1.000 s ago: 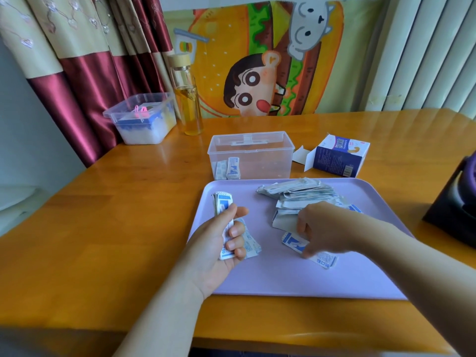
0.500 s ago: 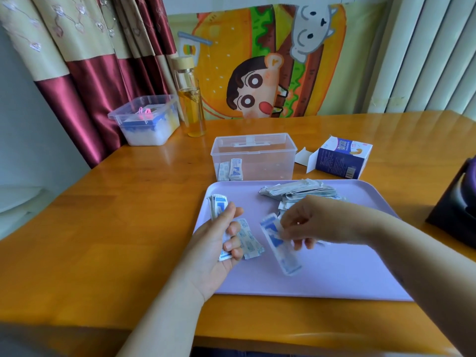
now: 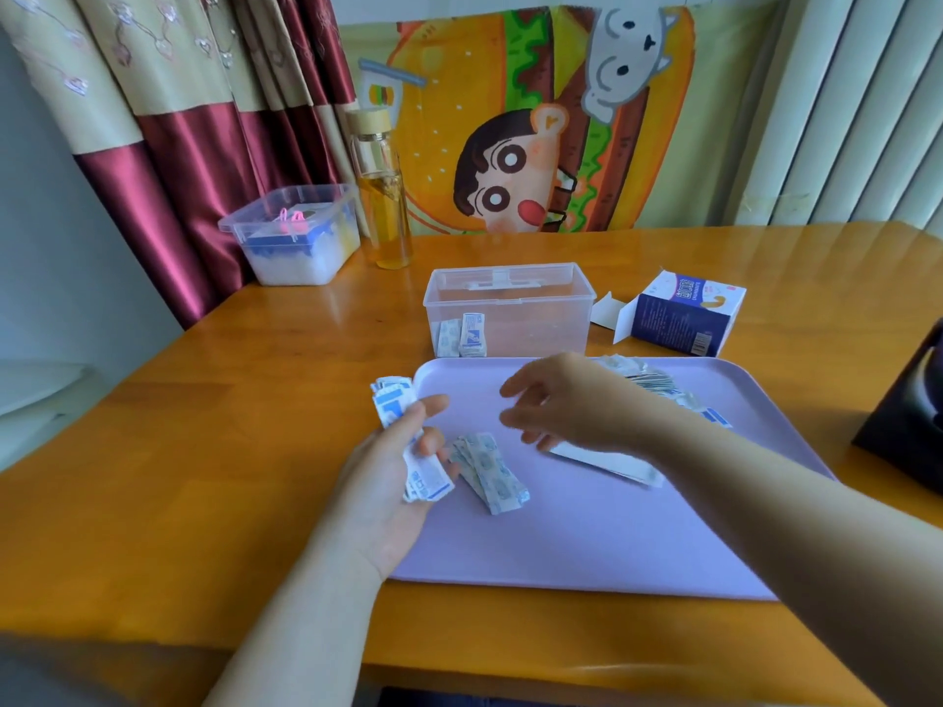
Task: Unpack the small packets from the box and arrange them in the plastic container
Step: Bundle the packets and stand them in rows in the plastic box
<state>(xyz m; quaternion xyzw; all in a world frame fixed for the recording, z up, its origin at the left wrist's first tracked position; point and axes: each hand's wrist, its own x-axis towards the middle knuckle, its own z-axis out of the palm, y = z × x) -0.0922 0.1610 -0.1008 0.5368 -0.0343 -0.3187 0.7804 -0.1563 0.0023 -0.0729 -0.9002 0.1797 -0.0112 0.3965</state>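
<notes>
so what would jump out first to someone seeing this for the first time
Probably the bright cartoon burger poster on the back wall, then the big lilac plastic tray on the orange wooden table. Over the tray, the left hand grips a bundle of small blue-and-white packets, the right hand hovers open, and the clear plastic container sits just behind.

Two bare forearms come up from the bottom edge, no sleeves on either one, nothing covering them right down to the frame. The left hand (image 3: 388,482) is bare, no glove, no ring in sight, no watch or band at the wrist. Over to the right hand (image 3: 576,405), same story: bare fingers, bare wrist, though its fingertips are blurred. Slim forearms, short plain nails where any show.
</notes>
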